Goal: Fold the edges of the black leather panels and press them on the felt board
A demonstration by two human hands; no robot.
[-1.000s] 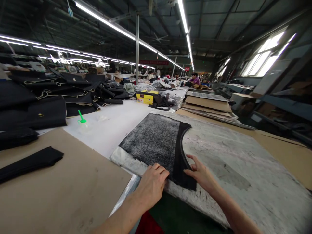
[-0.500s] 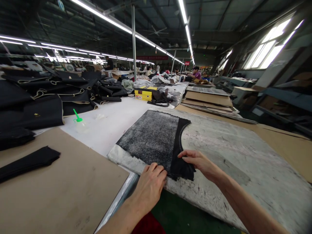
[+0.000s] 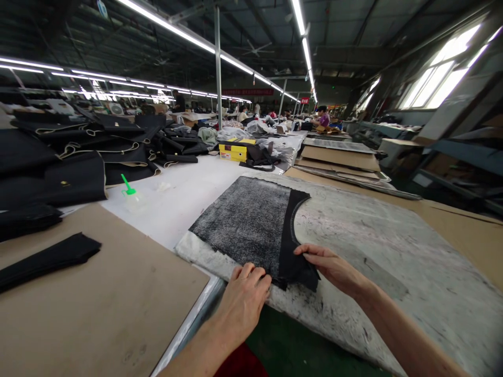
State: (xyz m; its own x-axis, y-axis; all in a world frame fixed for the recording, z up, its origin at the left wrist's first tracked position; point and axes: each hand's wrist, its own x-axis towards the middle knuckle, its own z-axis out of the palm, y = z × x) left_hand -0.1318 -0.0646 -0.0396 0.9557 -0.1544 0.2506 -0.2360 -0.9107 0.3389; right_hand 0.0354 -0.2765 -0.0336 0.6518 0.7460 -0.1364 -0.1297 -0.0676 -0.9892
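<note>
A dark cut piece of fabric (image 3: 251, 222) with a speckled grey face and a black curved edge strip lies on a glue-stained grey board (image 3: 377, 251). My left hand (image 3: 243, 296) rests palm down with its fingers curled over the piece's near edge. My right hand (image 3: 332, 267) lies on the near end of the black strip, fingers together and pointing left, pressing it down.
A brown cardboard sheet (image 3: 106, 298) with a black strip (image 3: 47, 259) on it lies at the left. A green-capped glue bottle (image 3: 131, 196) stands on the white tabletop. Black pieces are piled at far left (image 3: 70, 157). A yellow box (image 3: 233, 152) and stacked boards (image 3: 338, 159) lie beyond; people work far back.
My right hand has turned from spread fingers pointing up the strip to fingers laid flat across its near end. My left hand has stayed at the near edge.
</note>
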